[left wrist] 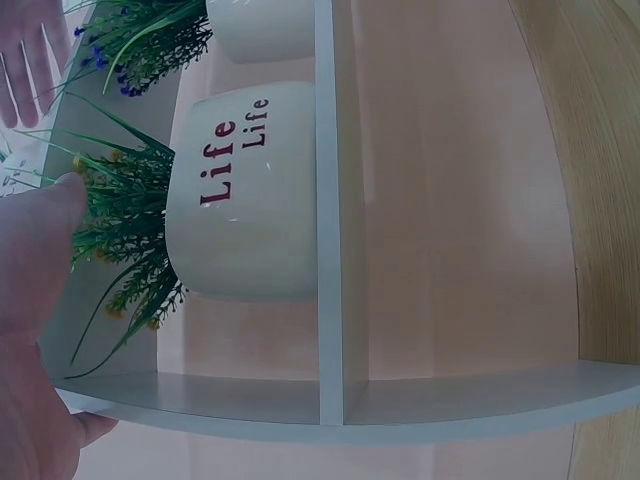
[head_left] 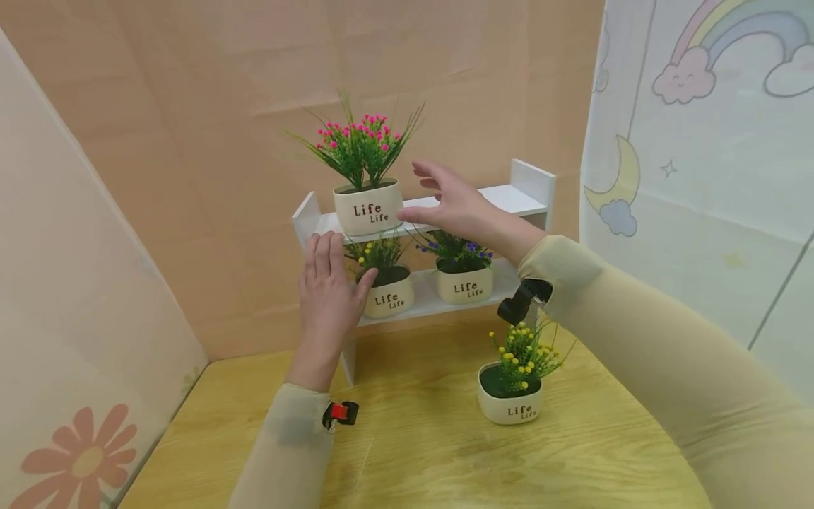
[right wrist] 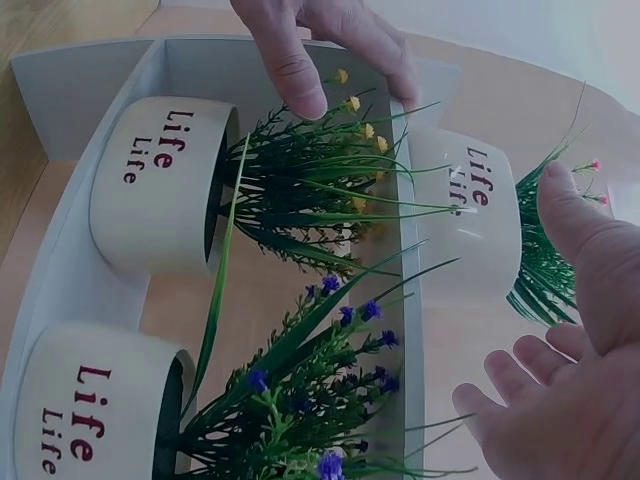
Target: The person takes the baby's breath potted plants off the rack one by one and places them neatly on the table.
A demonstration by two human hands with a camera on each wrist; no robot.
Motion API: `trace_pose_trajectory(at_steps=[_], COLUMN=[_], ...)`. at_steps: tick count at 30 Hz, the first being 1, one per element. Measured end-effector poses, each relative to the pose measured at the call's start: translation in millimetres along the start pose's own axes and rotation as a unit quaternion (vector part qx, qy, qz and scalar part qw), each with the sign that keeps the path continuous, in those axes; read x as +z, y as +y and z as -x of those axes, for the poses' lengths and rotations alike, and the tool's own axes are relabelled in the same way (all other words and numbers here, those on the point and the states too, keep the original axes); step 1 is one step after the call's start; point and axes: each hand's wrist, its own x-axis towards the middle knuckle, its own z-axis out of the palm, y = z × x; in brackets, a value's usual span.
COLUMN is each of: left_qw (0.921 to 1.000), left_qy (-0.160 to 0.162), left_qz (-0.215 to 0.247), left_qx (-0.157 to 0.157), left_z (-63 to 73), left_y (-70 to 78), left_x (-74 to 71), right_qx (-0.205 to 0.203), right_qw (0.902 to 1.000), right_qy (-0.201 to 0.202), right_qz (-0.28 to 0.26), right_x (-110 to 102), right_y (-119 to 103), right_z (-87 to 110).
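A white pot with pink flowers [head_left: 367, 211] stands on the left part of the shelf's top board. My right hand [head_left: 453, 201] is beside its right side, fingers spread and holding nothing, thumb close to the pot. At the shelf's left end is my left hand [head_left: 327, 286], its fingers extended up to the top board's front edge and its thumb apart. Behind that thumb, on the lower board, sits a yellow-flowered pot [head_left: 389, 300]. To its right is a purple-flowered pot [head_left: 466, 286], its blooms partly behind my right hand and wrist.
The white two-level shelf [head_left: 518, 199] stands on a wooden table [head_left: 407, 452] against a tan backdrop. Another yellow-flowered pot [head_left: 511, 410] is on the table, in front of the shelf's right end. Patterned panels [head_left: 693, 177] enclose both sides.
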Motion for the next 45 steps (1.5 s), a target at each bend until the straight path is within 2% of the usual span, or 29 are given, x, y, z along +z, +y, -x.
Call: trace_pose_trajectory(at_steps=[8, 19, 39, 45], left_qw=[0.9999, 0.9999, 0.9999, 0.9999], left_qy=[-0.006, -0.009, -0.001, 0.006], left_qz=[-0.011, -0.009, -0.013, -0.014], left_qx=[-0.003, -0.006, -0.003, 0.001], left_z=[-1.9, -1.0, -1.6, -2.2], left_y=[-0.1, 0.4, -0.8, -1.2], left_x=[-2.0, 0.0, 1.7, 2.1], right_qx=[0.003, 0.027, 0.058, 0.066], right_qw=[1.0, 0.9996, 0.9978, 0.9958], right_qy=[-0.005, -0.001, -0.009, -0.01], right_qz=[0.008, 0.01, -0.029, -0.062], right_x=[7, 19, 37, 40], right_y=[-4, -4, -6, -7], right_z=[-16.1, -28.5, -42.7, -44.9])
